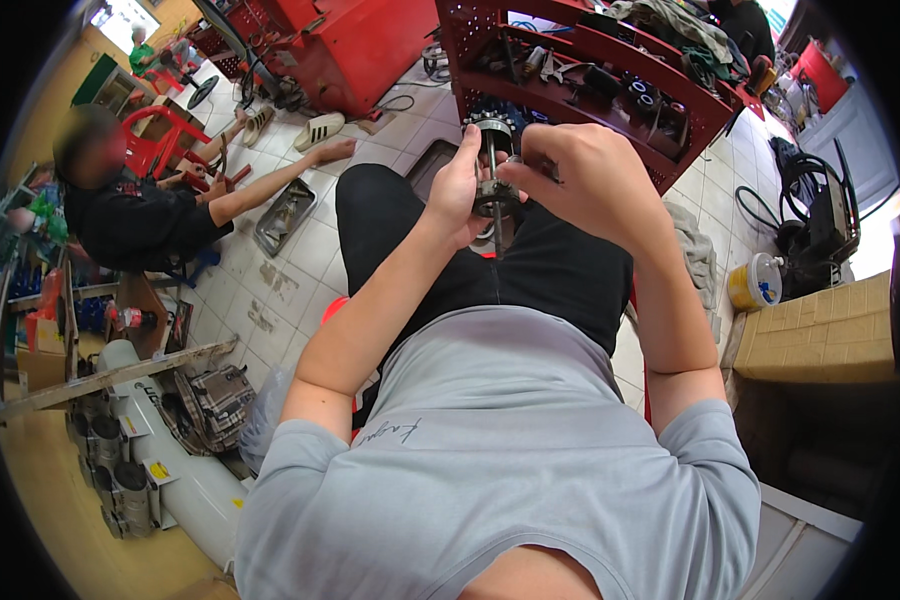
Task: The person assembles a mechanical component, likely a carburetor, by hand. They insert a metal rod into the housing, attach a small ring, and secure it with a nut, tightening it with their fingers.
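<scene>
A metal shaft assembly [495,203] stands roughly upright above my lap. It has a toothed wheel at its far end, a thin rod along the middle and a dark round piece nearer to me. Wrapped round its left side, my left hand [457,195] holds it, thumb up along the rod. My right hand [595,180] is bent over from the right, its fingers curled and thumb pointing at the shaft. Whatever those fingers grip is hidden, and I cannot tell whether they touch the shaft.
Ahead stands a red tool cart [590,80] loaded with tools and rags. A dark tray [428,165] lies beyond my left knee. On the left a seated person [160,220] works beside a metal tray [287,217] of parts. At right are a white bucket [755,282] and a cardboard box [820,335].
</scene>
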### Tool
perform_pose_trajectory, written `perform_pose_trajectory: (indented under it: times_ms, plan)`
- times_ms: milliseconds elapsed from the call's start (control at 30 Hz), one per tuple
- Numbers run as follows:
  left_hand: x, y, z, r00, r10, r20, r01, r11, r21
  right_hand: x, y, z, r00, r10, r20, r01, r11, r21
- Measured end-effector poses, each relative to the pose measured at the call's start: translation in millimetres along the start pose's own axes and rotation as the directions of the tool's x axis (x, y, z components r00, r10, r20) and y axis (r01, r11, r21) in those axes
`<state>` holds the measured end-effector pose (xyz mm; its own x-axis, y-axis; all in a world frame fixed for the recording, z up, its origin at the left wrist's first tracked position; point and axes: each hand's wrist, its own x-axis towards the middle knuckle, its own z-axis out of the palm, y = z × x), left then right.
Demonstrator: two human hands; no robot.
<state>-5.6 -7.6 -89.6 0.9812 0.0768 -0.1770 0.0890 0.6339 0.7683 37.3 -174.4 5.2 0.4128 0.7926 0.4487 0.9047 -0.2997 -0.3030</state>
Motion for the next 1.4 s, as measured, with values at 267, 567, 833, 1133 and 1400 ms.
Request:
perform_pose_trajectory:
  times_ms: [267,567,833,1133,1400]
  plan:
    - [2.0,-2.2,0.7,0.996,0.070,-0.052,-0.073,0.996,-0.044,-1.1,-2.1,-3.2,0.999,-0.042,-0.027,0.044,0.997,0.059]
    - [0.4,2.6,1.3,0.993,0.102,-0.063,-0.110,0.983,-0.145,-2.8,-9.6,-5.6,0.993,-0.095,-0.069,0.098,0.994,0.051]
    - [-6.4,2.4,2.4,0.996,0.007,0.094,0.003,0.994,-0.105,-1.4,-15.0,-8.0,0.991,-0.035,-0.126,0.038,0.999,0.022]
    - [-9.5,7.5,6.6,0.997,-0.001,0.075,0.014,0.986,-0.167,-1.4,-1.4,-8.6,0.995,0.015,-0.098,-0.014,1.000,0.012]
    - [-10.9,10.5,-2.2,0.997,0.025,0.077,-0.010,0.980,-0.197,1.8,-2.1,-29.4,0.996,0.062,0.068,-0.078,0.961,0.266]
